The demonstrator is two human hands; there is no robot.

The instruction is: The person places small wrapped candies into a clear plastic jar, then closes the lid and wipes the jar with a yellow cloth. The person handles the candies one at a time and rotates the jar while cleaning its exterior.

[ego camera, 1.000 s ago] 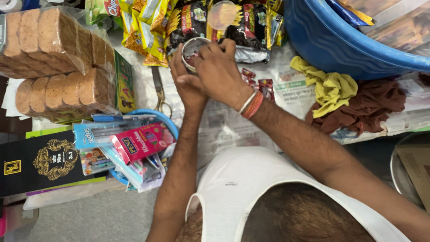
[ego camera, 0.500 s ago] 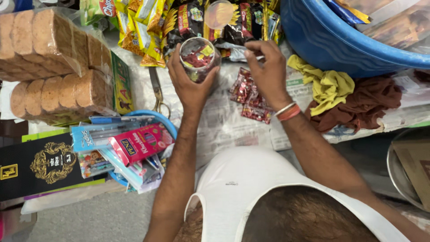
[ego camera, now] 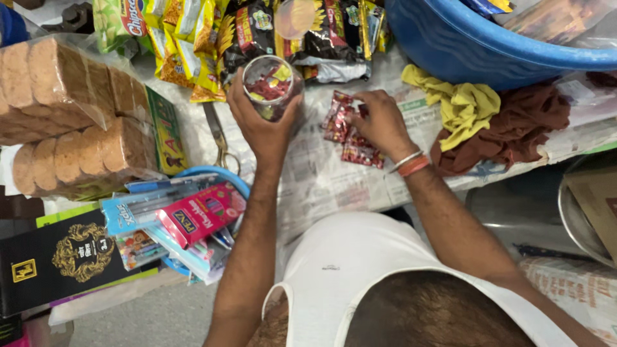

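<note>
My left hand [ego camera: 262, 125] is wrapped around a clear jar [ego camera: 270, 85], holding it upright above the newspaper-covered counter [ego camera: 321, 180]. Small wrapped sweets in red and yellow fill the jar. My right hand [ego camera: 379, 119] rests on a loose heap of red sachets [ego camera: 347, 132] lying on the newspaper, fingers pinching at them. White and orange bangles sit on that wrist.
Packs of round biscuits [ego camera: 64, 122] lie at the left, with scissors [ego camera: 218, 138] beside them. Snack packets [ego camera: 212, 32] line the back. A blue tub [ego camera: 463, 45] stands at the right above yellow and brown cloths [ego camera: 488, 119]. Pen boxes in a blue bowl [ego camera: 186, 218] sit near the front.
My right hand left the jar's mouth and moved right and down onto the red sachets. My left hand kept hold of the jar, which now shows its open top.
</note>
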